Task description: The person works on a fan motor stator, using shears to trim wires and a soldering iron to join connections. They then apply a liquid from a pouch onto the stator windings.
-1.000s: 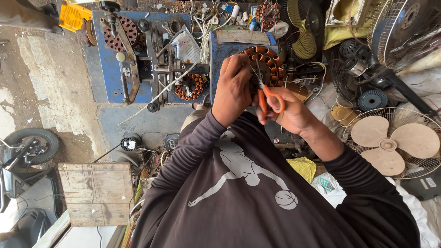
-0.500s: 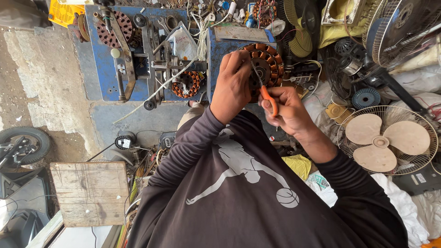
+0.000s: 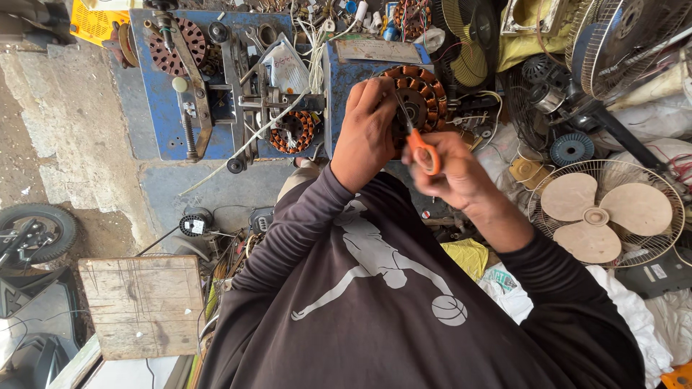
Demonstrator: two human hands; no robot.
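Daylight's falling on cracked concrete floor (image 3: pixel 65 122) upper left; wooden board (image 3: pixel 142 306) lying lower left, blue machine bench (image 3: pixel 155 108) sitting top centre.

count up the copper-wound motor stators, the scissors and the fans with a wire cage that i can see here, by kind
Copper-wound stators: 3, one under the left hand at, one on the blue winding machine, one at its top left
Orange-handled scissors: 1, in the right hand
Caged fans: 3, beige blades, upper right, yellow blades
Total: 7
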